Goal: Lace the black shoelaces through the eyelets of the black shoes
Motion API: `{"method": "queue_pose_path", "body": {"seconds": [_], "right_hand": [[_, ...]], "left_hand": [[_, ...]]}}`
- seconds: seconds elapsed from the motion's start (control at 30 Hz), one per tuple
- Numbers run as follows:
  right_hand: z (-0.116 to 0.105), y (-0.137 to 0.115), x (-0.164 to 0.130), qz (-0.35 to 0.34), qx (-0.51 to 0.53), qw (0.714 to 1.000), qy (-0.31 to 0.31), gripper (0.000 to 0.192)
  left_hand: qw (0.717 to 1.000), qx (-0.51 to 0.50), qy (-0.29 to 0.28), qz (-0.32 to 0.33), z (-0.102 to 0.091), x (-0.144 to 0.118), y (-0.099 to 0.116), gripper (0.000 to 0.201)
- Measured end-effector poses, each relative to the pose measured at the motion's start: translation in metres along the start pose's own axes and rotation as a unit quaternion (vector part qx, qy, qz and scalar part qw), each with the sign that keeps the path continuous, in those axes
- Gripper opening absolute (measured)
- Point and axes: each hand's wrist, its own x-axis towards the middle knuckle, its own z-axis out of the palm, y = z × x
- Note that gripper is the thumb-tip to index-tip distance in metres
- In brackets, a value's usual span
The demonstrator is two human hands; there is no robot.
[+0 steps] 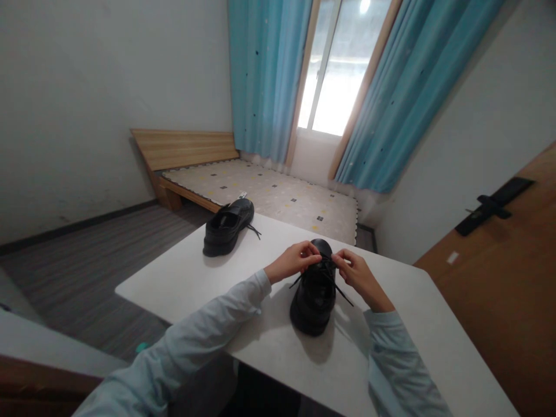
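left hand (294,259): fingertips pinched together on the lace at the top of the near shoe's tongue; thumb and forefinger closed on it, other fingers curled in.
right hand (355,272): same on the other side, a closed pinch on the lace strand, wrist resting low by the shoe's right flank.
laces (330,277): thin, black. One loose end trails right past the right wrist onto the table; a shorter end sticks out left, under the left hand.
near shoe (315,292): black leather lace-up, heel towards the wearer, toe pointing away, standing flat near the middle of the table, directly between both forearms.
step in hand: looks like tying, at the crossing or first-knot stage. No finished bow visible; ends look slack.
next move calls for: my read is that both pinches pull outward evenly to seat the knot, with the shoe kept from sliding on the smooth top. Whether a loop is already formed is hidden by the fingers.
second shoe (227,227): matching black one, well apart at the far left corner, lace end hanging loose off its right side, untouched.
table (182,278): white, plain top.
surroundings: bed (278,194) with patterned mattress beyond the table, blue curtains (260,75), wooden door (512,260) with dark handle on the right.
writing/brands: none readable. A small pale tag shows at the second shoe's collar, too small to read.
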Motion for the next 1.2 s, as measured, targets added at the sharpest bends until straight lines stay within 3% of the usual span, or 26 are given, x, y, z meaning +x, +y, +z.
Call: {"method": "queue_pose_path", "body": {"seconds": [0.23, 0.4, 0.57, 0.9, 1.2], "right_hand": [[0.014, 0.002, 0.003, -0.074, -0.072, 0.994, 0.039, 0.038], [0.011, 0.01, 0.005, -0.069, -0.077, 0.991, 0.08, 0.034], [0.006, 0.012, 0.005, -0.04, -0.067, 0.993, 0.087, 0.032], [-0.009, 0.011, -0.001, 0.059, -0.013, 0.998, 0.007, 0.037], [-0.014, 0.008, -0.005, 0.124, 0.0, 0.991, -0.042, 0.035]], "left_hand": [[0.991, 0.112, 0.07, 0.037, 0.006, 0.005, -0.009, 0.018], [0.97, 0.206, 0.106, 0.073, 0.01, 0.003, -0.007, 0.009], [0.963, 0.236, 0.113, 0.064, 0.008, 0.005, -0.012, 0.01], [0.96, 0.273, 0.063, 0.005, -0.008, 0.004, -0.011, 0.01], [0.967, 0.246, 0.006, -0.061, -0.021, 0.003, -0.009, 0.017]]}}
